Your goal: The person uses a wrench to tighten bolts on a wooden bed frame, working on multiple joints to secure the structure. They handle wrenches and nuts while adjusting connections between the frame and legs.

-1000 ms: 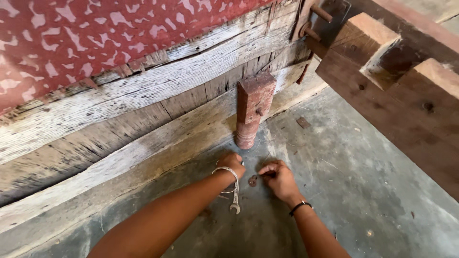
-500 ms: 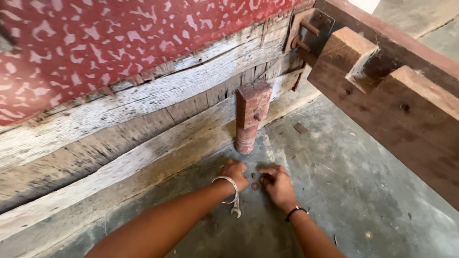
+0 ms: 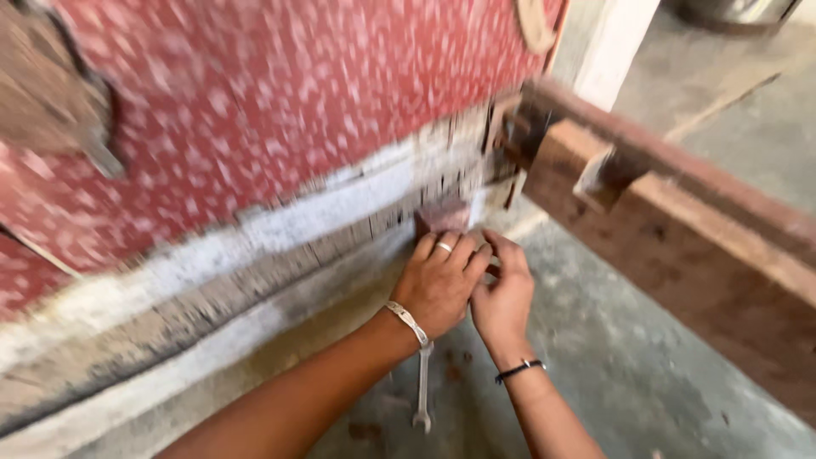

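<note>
While both curl at the reddish wooden block [image 3: 444, 217], left hand [image 3: 439, 283] and right hand [image 3: 501, 293] grips stay hidden

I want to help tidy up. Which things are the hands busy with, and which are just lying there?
Busy with:
- left hand and right hand, together at the short reddish wooden post by the plank wall

Just there:
- spanner on the concrete floor
- big wooden beam
- red patterned cloth

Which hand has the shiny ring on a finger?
The left hand. It has a silver ring and a silver bracelet, and it lies over the right hand, which has no visible ring and a thin black wristband.
</note>
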